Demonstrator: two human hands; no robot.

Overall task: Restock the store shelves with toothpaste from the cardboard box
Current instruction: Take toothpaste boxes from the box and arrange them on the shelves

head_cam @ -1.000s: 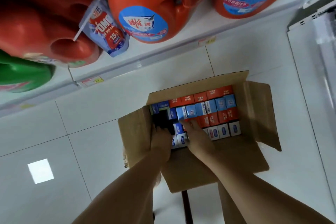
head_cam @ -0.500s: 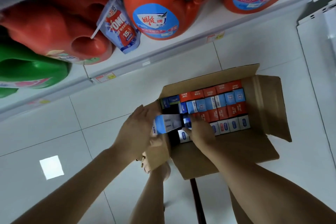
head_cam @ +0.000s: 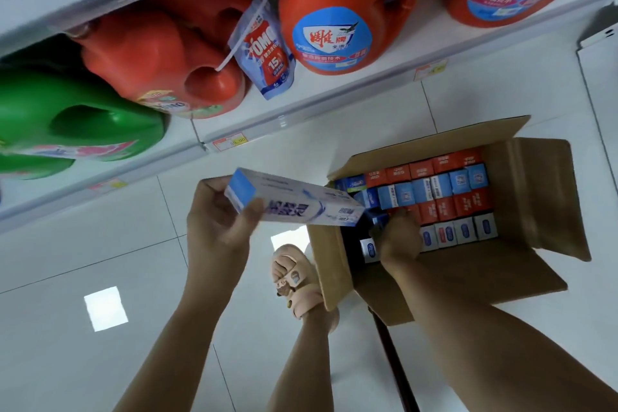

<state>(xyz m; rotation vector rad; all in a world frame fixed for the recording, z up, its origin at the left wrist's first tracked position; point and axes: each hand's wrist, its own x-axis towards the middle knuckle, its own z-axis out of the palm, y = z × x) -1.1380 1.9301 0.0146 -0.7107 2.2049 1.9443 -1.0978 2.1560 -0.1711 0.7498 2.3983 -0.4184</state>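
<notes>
One toothpaste carton [head_cam: 301, 202] lifted clear — the other grip down in the cardboard box [head_cam: 541, 204].
The left grip [head_cam: 220, 221] wraps fingers and thumb round the carton's blue end; its far end reaches away over the box edge. The right grip [head_cam: 399, 239] sits inside the box, fingers curled, apparently pinching a blue carton [head_cam: 380, 221] at its fingertips — blur obscures this. Packed cartons [head_cam: 444, 197] fill the rows just beyond it.

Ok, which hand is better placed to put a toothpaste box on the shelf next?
Left. The left hand holds a toothpaste box raised on the shelf side; the right hand is down inside the cardboard box.
</notes>
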